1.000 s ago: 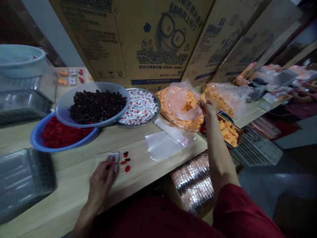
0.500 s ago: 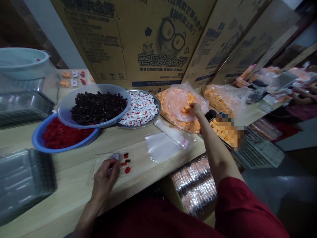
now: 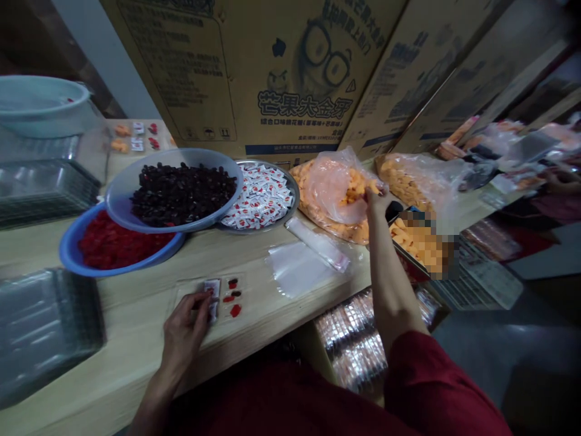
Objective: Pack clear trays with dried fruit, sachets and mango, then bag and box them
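Note:
My left hand is at the clear plastic tray on the table. Its curled fingers press on a small printed packet; a second packet shows partly beside the thumb. Red and dark candies sit in the tray's right compartments. To the right, my right hand is at the open plastic bag of orange candy. Its fingers are closed around orange candy pieces near the bag's right edge; how many is hidden.
A bowl of dark candies overlaps a blue basin of red candies. Beside them stands a metal dish of packets. Clear bags, stacked trays and a box of orange candy lie around. Cartons stand behind.
My right hand has moved right from the middle of the orange candy to the bag's right side. My left hand has slid slightly down and left, uncovering more of the packets.

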The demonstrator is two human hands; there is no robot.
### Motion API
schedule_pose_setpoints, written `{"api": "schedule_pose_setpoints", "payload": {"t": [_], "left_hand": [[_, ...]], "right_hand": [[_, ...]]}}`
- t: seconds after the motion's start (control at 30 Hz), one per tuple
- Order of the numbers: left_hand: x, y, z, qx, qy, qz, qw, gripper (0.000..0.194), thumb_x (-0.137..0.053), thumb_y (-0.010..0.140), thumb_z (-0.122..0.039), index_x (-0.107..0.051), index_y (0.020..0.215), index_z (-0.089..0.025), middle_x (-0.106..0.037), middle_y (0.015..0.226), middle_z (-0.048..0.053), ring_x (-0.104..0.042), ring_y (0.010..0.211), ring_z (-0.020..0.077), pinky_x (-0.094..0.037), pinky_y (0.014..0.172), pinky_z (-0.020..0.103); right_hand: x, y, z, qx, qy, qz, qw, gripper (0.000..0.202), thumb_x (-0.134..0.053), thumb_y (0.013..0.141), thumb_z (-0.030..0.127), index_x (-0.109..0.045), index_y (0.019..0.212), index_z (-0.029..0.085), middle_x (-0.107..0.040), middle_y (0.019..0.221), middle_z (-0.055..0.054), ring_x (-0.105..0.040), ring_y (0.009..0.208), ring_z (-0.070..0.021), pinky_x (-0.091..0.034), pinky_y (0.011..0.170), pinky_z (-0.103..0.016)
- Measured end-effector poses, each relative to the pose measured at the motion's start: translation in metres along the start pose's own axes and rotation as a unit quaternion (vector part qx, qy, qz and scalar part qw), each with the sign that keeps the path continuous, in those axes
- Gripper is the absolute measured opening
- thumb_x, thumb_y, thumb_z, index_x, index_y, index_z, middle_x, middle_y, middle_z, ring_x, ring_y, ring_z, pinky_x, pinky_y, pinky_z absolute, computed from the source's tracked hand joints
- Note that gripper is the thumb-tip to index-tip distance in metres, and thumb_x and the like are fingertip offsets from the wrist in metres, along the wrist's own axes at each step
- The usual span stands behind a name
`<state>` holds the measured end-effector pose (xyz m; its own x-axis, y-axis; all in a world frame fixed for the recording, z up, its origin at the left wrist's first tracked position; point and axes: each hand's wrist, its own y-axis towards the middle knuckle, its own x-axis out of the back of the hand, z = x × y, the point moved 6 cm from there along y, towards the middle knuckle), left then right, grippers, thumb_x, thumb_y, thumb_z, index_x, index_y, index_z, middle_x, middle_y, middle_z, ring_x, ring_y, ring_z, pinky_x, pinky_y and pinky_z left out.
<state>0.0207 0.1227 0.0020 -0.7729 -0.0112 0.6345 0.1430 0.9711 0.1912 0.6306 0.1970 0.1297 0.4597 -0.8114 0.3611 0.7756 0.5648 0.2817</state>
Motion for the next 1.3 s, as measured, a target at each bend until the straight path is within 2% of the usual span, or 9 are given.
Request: {"api": "schedule_pose_setpoints", "payload": {"t": [0.13,0.3,0.4,0.5,0.63,0.77,0.97,1.13,1.3], "left_hand": [[-0.002,0.002,-0.028,0.036,-0.073,-0.031,0.996,0.029,-0.063,0.092,-0.048,-0.07,0.101,-0.022,-0.073,0.096,0.003,-0.068,0.085,0.0196,-0.054,0.082,0.032],[-0.029,-0.002,-0.082,0.066,-0.265,0.03,0.961,0.033,-0.065,0.092,-0.044,-0.062,0.114,-0.02,-0.071,0.103,0.007,-0.066,0.082,0.0157,-0.055,0.071,0.028],[-0.027,-0.006,-0.072,0.085,-0.291,0.011,0.953,0.041,-0.069,0.09,-0.04,-0.059,0.123,-0.019,-0.07,0.108,0.008,-0.064,0.081,0.0141,-0.053,0.07,0.026],[-0.003,-0.016,-0.035,0.114,-0.27,-0.038,0.955,0.027,-0.067,0.09,-0.038,-0.064,0.107,-0.018,-0.069,0.093,0.005,-0.061,0.074,0.013,-0.051,0.068,0.026],[0.034,-0.016,0.017,0.151,-0.236,-0.128,0.951,0.026,-0.069,0.086,-0.035,-0.064,0.103,-0.016,-0.069,0.089,0.004,-0.057,0.066,0.0121,-0.046,0.063,0.025],[0.039,0.005,0.046,0.167,-0.19,-0.143,0.957,0.021,-0.067,0.086,-0.028,-0.065,0.103,-0.016,-0.07,0.084,0.004,-0.063,0.072,0.0159,-0.049,0.069,0.028],[0.038,0.018,0.039,0.069,0.006,-0.136,0.988,0.015,-0.059,0.091,-0.021,-0.067,0.105,-0.018,-0.067,0.107,0.009,-0.064,0.092,0.0207,-0.052,0.086,0.035],[0.063,0.005,0.039,0.044,-0.016,-0.172,0.984,0.017,-0.053,0.098,-0.027,-0.067,0.1,-0.019,-0.065,0.103,0.007,-0.063,0.083,0.0171,-0.053,0.08,0.031],[0.073,-0.009,0.037,0.043,-0.009,-0.155,0.987,0.019,-0.053,0.099,-0.029,-0.068,0.097,-0.019,-0.068,0.095,0.005,-0.062,0.081,0.0174,-0.051,0.077,0.031]], "right_hand": [[0.008,-0.073,0.013,0.0,0.169,-0.033,0.985,0.037,-0.075,0.069,0.046,-0.052,0.087,0.023,-0.061,0.084,0.003,-0.064,0.07,-0.0121,-0.06,0.069,-0.029],[-0.084,-0.266,0.027,-0.091,0.281,0.204,0.933,0.035,-0.083,0.067,0.043,-0.063,0.09,0.024,-0.069,0.088,0.001,-0.068,0.075,-0.0157,-0.063,0.066,-0.031],[-0.138,-0.375,0.037,-0.161,0.295,0.332,0.882,0.034,-0.084,0.065,0.042,-0.065,0.088,0.026,-0.071,0.086,0.002,-0.069,0.075,-0.0178,-0.064,0.066,-0.034],[-0.175,-0.432,0.047,-0.184,0.3,0.396,0.848,0.031,-0.082,0.066,0.042,-0.066,0.089,0.027,-0.073,0.088,0.002,-0.07,0.075,-0.0189,-0.063,0.068,-0.035],[-0.199,-0.439,0.056,-0.137,0.261,0.412,0.862,0.034,-0.079,0.068,0.043,-0.069,0.094,0.024,-0.075,0.094,-0.001,-0.071,0.084,-0.0215,-0.061,0.079,-0.037],[-0.208,-0.433,0.06,-0.061,0.213,0.411,0.884,0.03,-0.074,0.075,0.042,-0.069,0.098,0.023,-0.075,0.1,-0.004,-0.069,0.091,-0.0227,-0.057,0.085,-0.037],[-0.221,-0.454,0.077,0.141,0.068,0.43,0.889,0.015,-0.071,0.081,0.024,-0.071,0.095,0.02,-0.072,0.103,-0.008,-0.061,0.104,-0.0251,-0.046,0.096,-0.039],[-0.239,-0.479,0.097,0.254,-0.057,0.479,0.838,0.018,-0.071,0.088,0.021,-0.074,0.106,0.021,-0.07,0.118,-0.008,-0.052,0.117,-0.0279,-0.036,0.098,-0.04],[-0.246,-0.485,0.103,0.293,-0.129,0.484,0.814,0.024,-0.073,0.09,0.031,-0.076,0.113,0.024,-0.064,0.128,-0.01,-0.047,0.12,-0.0304,-0.032,0.095,-0.041]]}}
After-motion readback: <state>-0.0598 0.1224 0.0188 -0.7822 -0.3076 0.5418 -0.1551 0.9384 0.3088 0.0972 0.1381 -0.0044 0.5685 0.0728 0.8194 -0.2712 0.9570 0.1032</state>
